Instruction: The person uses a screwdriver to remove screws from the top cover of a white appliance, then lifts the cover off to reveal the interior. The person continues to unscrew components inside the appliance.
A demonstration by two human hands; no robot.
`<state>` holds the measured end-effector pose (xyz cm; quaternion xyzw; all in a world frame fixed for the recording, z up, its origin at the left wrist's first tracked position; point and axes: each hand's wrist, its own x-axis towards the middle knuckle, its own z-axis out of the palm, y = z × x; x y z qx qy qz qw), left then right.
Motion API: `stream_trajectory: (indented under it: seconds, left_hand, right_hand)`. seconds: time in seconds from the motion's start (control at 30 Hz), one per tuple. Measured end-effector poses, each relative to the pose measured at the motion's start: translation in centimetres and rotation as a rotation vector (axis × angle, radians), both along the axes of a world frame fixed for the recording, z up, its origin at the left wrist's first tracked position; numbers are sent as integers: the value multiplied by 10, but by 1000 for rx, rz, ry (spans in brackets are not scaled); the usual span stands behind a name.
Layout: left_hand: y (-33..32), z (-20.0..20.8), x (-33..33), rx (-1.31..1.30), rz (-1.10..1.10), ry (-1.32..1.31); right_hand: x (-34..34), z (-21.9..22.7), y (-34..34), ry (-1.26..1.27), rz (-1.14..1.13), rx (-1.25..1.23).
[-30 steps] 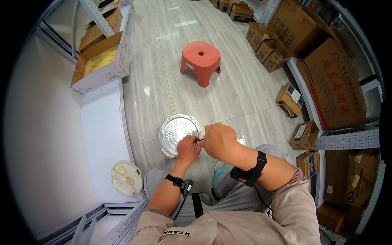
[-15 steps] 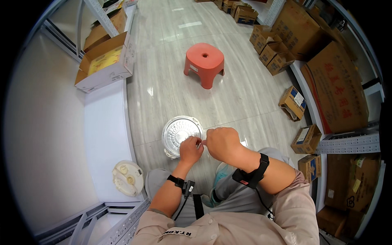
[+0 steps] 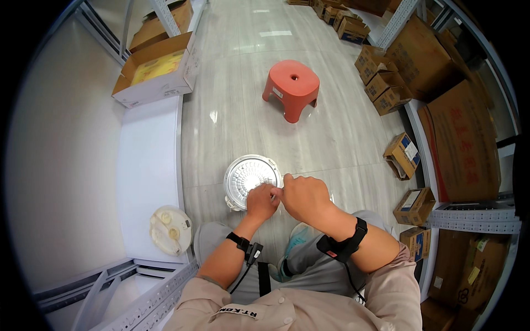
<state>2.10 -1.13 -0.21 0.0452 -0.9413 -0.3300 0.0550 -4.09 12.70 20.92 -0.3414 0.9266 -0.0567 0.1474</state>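
Work looks unfinished: the round silver-topped unit (image 3: 247, 172) sits on the floor (image 3: 221, 132), right of the shelf (image 3: 148, 149), whose near right corner carries a separate cream disc (image 3: 165, 238). Left hand (image 3: 261, 201) and right hand (image 3: 305, 197) meet by the unit's rim, fingers curled (how tightly, on what, I cannot tell).

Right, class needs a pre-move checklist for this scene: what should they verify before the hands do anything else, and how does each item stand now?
1. Metal unit on the floor, patterned face visible: ok.
2. Left hand touching it: cannot tell; the hand overlaps its near rim.
3. Right hand close to the left: ok.
4. Anything held: cannot tell; the hands hide it.
5. Red stool apart from both hands: ok.
6. Black straps around both forearms: ok.
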Motion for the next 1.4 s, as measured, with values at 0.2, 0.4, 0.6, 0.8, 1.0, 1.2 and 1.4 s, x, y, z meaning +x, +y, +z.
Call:
stream_trajectory:
  seconds: [0.2, 0.4, 0.6, 0.8, 1.0, 1.2, 1.4]
  left_hand:
    - [4, 3, -2, 29, 30, -1]
    - [0, 6, 3, 61, 30, 60]
    - [1, 2, -1, 33, 40, 7]
    - [3, 4, -3, 107, 20, 32]
    - [1, 18, 1, 64, 23, 15]
    - [1, 10, 0, 99, 33, 80]
    - [5, 24, -5, 168, 126, 109]
  right_hand:
    - [-5, -11, 1, 234, 235, -276]
    - [-3, 1, -3, -4, -17, 31]
    - [-5, -3, -2, 51, 156, -128]
    - [-8, 2, -4, 84, 67, -140]
    - [-15, 11, -2, -122, -14, -25]
    - [-17, 6, -1, -15, 103, -277]
    - [-24, 10, 1, -18, -30, -310]
